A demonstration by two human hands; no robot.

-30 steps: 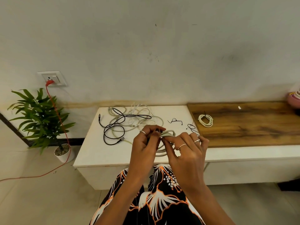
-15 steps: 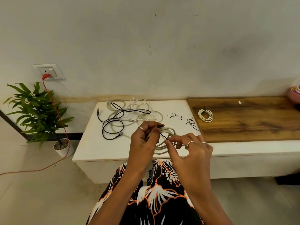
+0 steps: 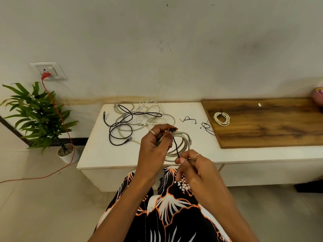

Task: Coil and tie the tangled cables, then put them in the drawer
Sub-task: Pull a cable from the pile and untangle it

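Note:
My left hand (image 3: 155, 145) pinches one side of a grey coiled cable (image 3: 183, 144) held just above the front of the white cabinet top (image 3: 104, 154). A thin black tie (image 3: 175, 145) runs from the coil's top, at my left fingertips, down to my right hand (image 3: 194, 165), which pinches its lower end. Behind lies a tangle of grey and white cables (image 3: 148, 116) with a black cable (image 3: 120, 130) looped over it. Two loose black ties (image 3: 187, 119) (image 3: 206, 127) lie to the right. A tied white coil (image 3: 222, 119) rests on the wooden panel (image 3: 271, 123).
A potted plant (image 3: 40, 116) stands on the floor at left, with a red cord (image 3: 57, 109) running from the wall socket (image 3: 48, 70) down across the floor. A pink object (image 3: 319, 92) sits at the far right edge. The cabinet's front (image 3: 262, 173) faces me below the top.
My right hand has drawn down and toward me, pulling the black tie out taut from the coil. The left hand keeps its grip on the coil.

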